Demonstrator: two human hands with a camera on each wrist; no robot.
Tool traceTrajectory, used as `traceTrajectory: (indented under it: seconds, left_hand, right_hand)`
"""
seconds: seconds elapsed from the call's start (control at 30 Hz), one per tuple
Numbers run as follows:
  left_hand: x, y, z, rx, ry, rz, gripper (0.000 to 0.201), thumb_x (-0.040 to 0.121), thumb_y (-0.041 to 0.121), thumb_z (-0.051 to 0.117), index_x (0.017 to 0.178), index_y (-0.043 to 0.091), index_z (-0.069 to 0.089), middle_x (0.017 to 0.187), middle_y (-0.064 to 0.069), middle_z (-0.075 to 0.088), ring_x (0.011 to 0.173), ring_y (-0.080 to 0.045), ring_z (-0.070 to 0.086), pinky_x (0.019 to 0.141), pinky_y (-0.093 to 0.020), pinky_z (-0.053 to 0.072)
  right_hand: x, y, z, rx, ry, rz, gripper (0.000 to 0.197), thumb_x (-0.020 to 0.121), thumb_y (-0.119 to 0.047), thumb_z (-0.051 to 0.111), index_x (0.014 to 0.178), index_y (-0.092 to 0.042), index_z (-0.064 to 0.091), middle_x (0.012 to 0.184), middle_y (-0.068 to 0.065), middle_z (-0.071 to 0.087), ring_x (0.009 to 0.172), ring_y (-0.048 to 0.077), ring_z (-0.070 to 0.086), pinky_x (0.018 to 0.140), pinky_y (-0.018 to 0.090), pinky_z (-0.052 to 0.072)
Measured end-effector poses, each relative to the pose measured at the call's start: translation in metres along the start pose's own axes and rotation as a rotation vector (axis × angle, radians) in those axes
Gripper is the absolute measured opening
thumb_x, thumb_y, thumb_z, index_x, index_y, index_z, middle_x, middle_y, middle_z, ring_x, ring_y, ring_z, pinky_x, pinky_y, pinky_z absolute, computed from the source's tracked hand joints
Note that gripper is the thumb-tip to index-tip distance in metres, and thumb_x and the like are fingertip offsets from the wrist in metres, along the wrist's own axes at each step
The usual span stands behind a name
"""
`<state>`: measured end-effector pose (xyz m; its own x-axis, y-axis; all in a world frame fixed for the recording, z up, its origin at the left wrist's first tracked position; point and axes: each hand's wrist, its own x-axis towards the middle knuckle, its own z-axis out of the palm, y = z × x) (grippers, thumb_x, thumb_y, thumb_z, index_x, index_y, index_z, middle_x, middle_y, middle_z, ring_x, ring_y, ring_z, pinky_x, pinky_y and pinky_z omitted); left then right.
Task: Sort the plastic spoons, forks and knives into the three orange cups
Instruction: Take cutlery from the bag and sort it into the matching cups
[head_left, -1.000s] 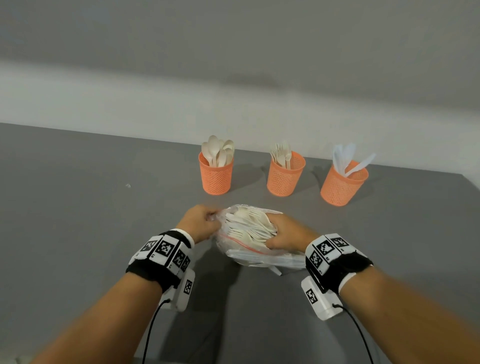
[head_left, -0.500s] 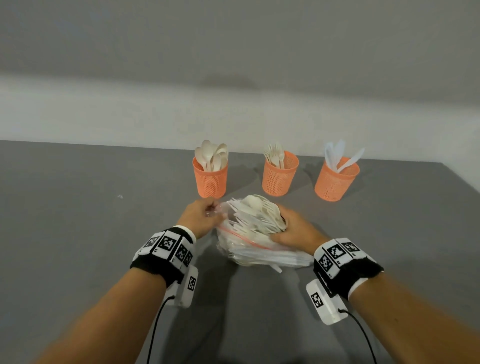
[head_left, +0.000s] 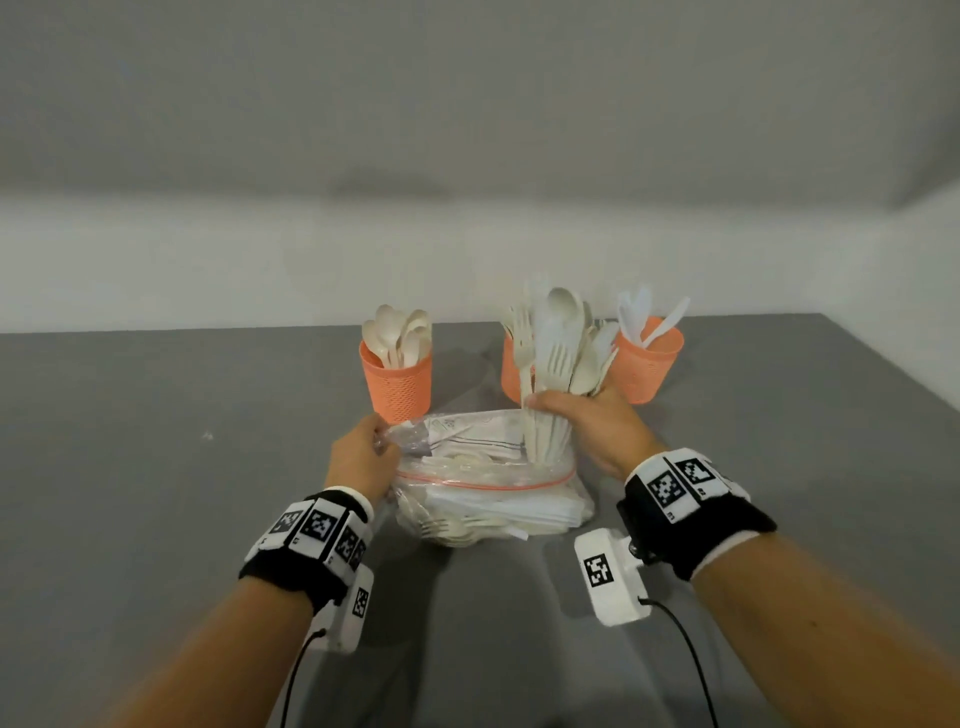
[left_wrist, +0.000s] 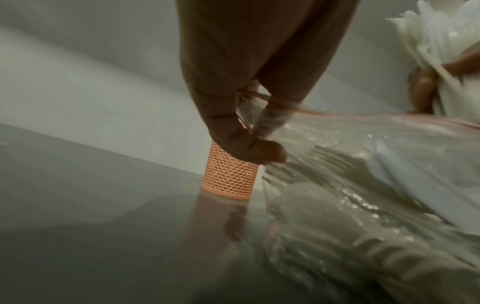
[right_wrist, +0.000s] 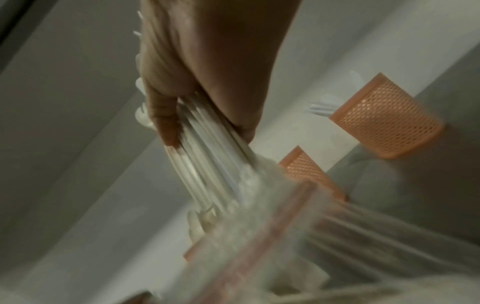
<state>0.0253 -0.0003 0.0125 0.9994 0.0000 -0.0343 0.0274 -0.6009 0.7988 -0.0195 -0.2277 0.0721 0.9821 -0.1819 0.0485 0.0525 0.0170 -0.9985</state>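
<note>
Three orange mesh cups stand in a row at the back: the left cup (head_left: 397, 382) holds spoons, the middle cup (head_left: 511, 376) is mostly hidden, and the right cup (head_left: 647, 364) holds white knives. In front of them lies a clear zip bag (head_left: 493, 501) full of plastic cutlery. My right hand (head_left: 563, 404) grips an upright bundle of mixed cutlery (head_left: 558, 353), its handle ends still in the bag's mouth. My left hand (head_left: 382, 439) pinches the bag's left edge. The left wrist view shows that pinch on the bag (left_wrist: 363, 185). The right wrist view shows the gripped handles (right_wrist: 207, 156).
The grey table (head_left: 156, 467) stretches wide to the left and right of the bag, with its right edge near the knife cup. A pale wall runs behind the cups. A small speck (head_left: 207, 435) lies on the table at the left.
My right hand has closed round a bundle of cutlery and raised it upright out of the bag. My left hand has kept its pinch on the bag's edge.
</note>
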Motion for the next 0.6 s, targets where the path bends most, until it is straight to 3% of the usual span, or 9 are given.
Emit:
traceTrajectory:
  seconds: [0.07, 0.13, 0.2, 0.27, 0.3, 0.37, 0.43, 0.5, 0.6]
  left_hand:
    - [0.002, -0.005, -0.005, 0.012, -0.007, -0.023, 0.010, 0.087, 0.000, 0.043, 0.090, 0.008, 0.049, 0.076, -0.007, 0.052, 0.052, -0.020, 0.050, 0.041, -0.025, 0.046]
    - [0.005, -0.010, -0.013, 0.077, -0.055, -0.052, 0.008, 0.087, 0.003, 0.045, 0.090, 0.010, 0.047, 0.081, -0.011, 0.053, 0.056, -0.021, 0.051, 0.049, -0.027, 0.044]
    - [0.008, -0.011, -0.022, 0.195, -0.125, -0.044, 0.020, 0.083, 0.005, 0.055, 0.102, 0.009, 0.049, 0.096, -0.015, 0.055, 0.075, -0.025, 0.057, 0.064, -0.028, 0.047]
    - [0.009, -0.005, -0.028, 0.246, -0.107, 0.091, 0.051, 0.077, 0.011, 0.068, 0.123, 0.009, 0.047, 0.119, -0.015, 0.050, 0.109, -0.029, 0.053, 0.091, -0.035, 0.045]
    - [0.006, 0.004, -0.030, 0.194, -0.082, 0.171, 0.061, 0.077, 0.016, 0.070, 0.131, 0.009, 0.042, 0.127, -0.012, 0.046, 0.120, -0.027, 0.046, 0.100, -0.036, 0.039]
    - [-0.005, 0.031, -0.030, -0.017, -0.079, 0.289, 0.064, 0.081, 0.026, 0.068, 0.136, 0.012, 0.038, 0.129, -0.001, 0.044, 0.124, -0.015, 0.041, 0.101, -0.028, 0.032]
    - [-0.013, 0.061, -0.023, -0.214, -0.210, 0.305, 0.065, 0.078, 0.043, 0.067, 0.132, 0.016, 0.043, 0.125, 0.009, 0.047, 0.121, -0.007, 0.043, 0.099, -0.023, 0.031]
    - [-0.018, 0.083, -0.011, -0.383, -0.401, 0.279, 0.069, 0.072, 0.055, 0.067, 0.127, 0.016, 0.049, 0.125, 0.006, 0.055, 0.121, -0.012, 0.051, 0.100, -0.026, 0.040]
    - [-0.016, 0.094, 0.007, -0.718, -0.604, 0.185, 0.037, 0.078, 0.032, 0.065, 0.112, 0.020, 0.060, 0.116, -0.005, 0.066, 0.111, -0.021, 0.062, 0.095, -0.034, 0.050]
  right_hand:
    - [0.005, -0.009, 0.003, 0.118, 0.072, -0.047, 0.030, 0.075, 0.010, 0.065, 0.100, -0.007, 0.063, 0.087, 0.002, 0.069, 0.081, 0.012, 0.067, 0.080, 0.029, 0.054]
    - [0.009, -0.018, 0.005, 0.243, 0.098, -0.065, 0.029, 0.076, 0.013, 0.061, 0.096, -0.008, 0.063, 0.080, -0.003, 0.071, 0.077, 0.010, 0.067, 0.076, 0.026, 0.055]
    - [0.011, -0.024, 0.006, 0.323, 0.082, -0.062, 0.031, 0.078, 0.013, 0.058, 0.102, -0.007, 0.061, 0.079, -0.002, 0.070, 0.075, 0.010, 0.067, 0.070, 0.024, 0.056]
    - [0.009, -0.028, 0.008, 0.340, 0.045, -0.034, 0.030, 0.080, 0.012, 0.057, 0.104, -0.007, 0.060, 0.084, 0.003, 0.067, 0.078, 0.014, 0.065, 0.071, 0.025, 0.056]
    - [0.008, -0.029, 0.011, 0.340, 0.023, -0.010, 0.030, 0.080, 0.011, 0.057, 0.104, -0.006, 0.059, 0.086, 0.004, 0.065, 0.080, 0.015, 0.064, 0.070, 0.025, 0.055]
    - [0.005, -0.030, 0.017, 0.336, -0.028, 0.047, 0.029, 0.081, 0.011, 0.056, 0.105, -0.004, 0.058, 0.085, 0.006, 0.062, 0.081, 0.017, 0.061, 0.067, 0.023, 0.056]
    - [0.001, -0.032, 0.024, 0.306, -0.112, 0.092, 0.027, 0.081, 0.012, 0.055, 0.103, -0.004, 0.059, 0.085, 0.007, 0.063, 0.082, 0.019, 0.062, 0.070, 0.025, 0.056]
    - [-0.003, -0.031, 0.030, 0.265, -0.251, 0.109, 0.028, 0.080, 0.012, 0.055, 0.104, -0.001, 0.061, 0.089, 0.011, 0.068, 0.085, 0.021, 0.067, 0.078, 0.028, 0.056]
    - [-0.007, -0.031, 0.033, 0.149, -0.413, 0.151, 0.032, 0.080, 0.015, 0.053, 0.106, -0.003, 0.062, 0.096, 0.011, 0.068, 0.088, 0.016, 0.069, 0.083, 0.027, 0.056]
